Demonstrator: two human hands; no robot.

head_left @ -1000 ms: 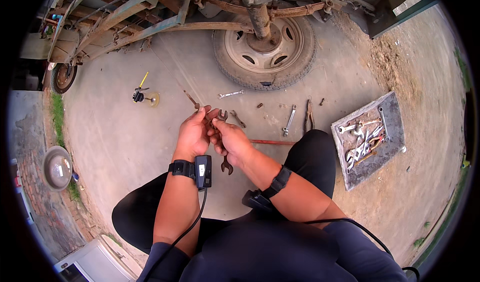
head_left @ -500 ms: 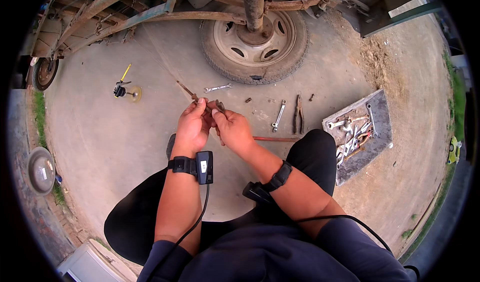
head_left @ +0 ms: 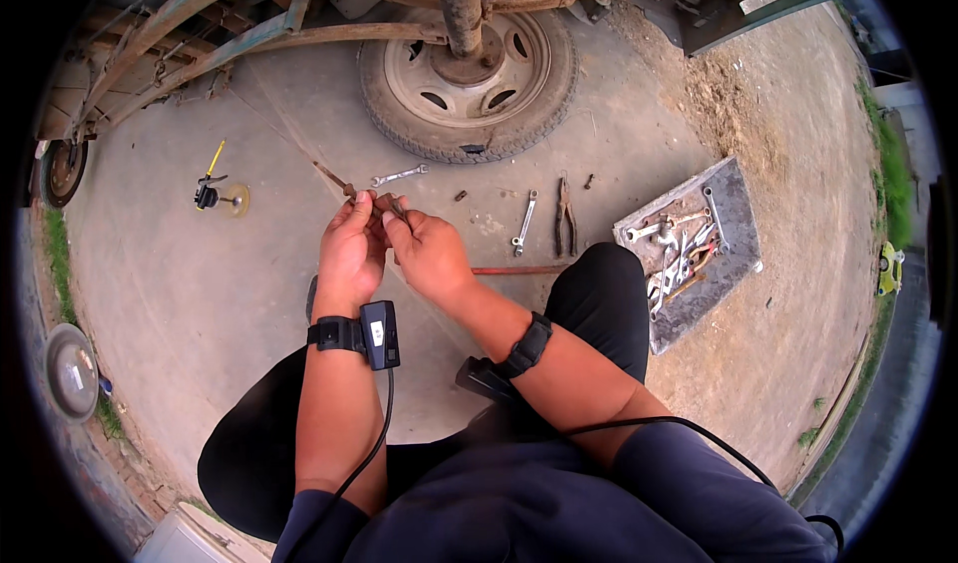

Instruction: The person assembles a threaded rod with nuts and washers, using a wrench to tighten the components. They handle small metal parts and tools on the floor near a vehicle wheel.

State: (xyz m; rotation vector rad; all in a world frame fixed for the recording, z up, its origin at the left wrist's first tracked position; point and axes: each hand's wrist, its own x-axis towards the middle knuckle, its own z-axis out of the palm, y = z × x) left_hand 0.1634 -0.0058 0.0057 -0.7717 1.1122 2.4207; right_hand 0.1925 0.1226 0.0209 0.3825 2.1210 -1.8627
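While both hands are working at the dial centre, the left hand point(head_left: 349, 256) is clamping a rusty rod point(head_left: 333, 179) between thumb and fingers, the rod's free tip pointing toward ten o'clock. The right hand point(head_left: 433, 254) is pinching a rusty metal piece point(head_left: 397, 209) just beside the rod, its thumb and fingers drawn together on it; whether piece and rod are touching cannot be told.

At eight o'clock, a round grey basin point(head_left: 72, 341) is showing a pale patch inside. Between nine and ten, a pump can point(head_left: 207, 197) with a yellow spout is resting; its contents cannot be made out. At three o'clock, a grey tray point(head_left: 736, 264) is holding wrenches point(head_left: 715, 222) and red-handled pliers point(head_left: 706, 251).

Concrete floor point(head_left: 180, 303) is extending between pump can and left hand. At twelve, an open-ended wrench point(head_left: 399, 176) is lying near the fingertips. At one, a tyre point(head_left: 479, 149) is bounding the far side. Toward three, a red bar point(head_left: 514, 271), a combination wrench point(head_left: 525, 224) and dark pliers point(head_left: 566, 222) are lying before the right knee point(head_left: 607, 274), which is jutting just beside the tray's left edge.
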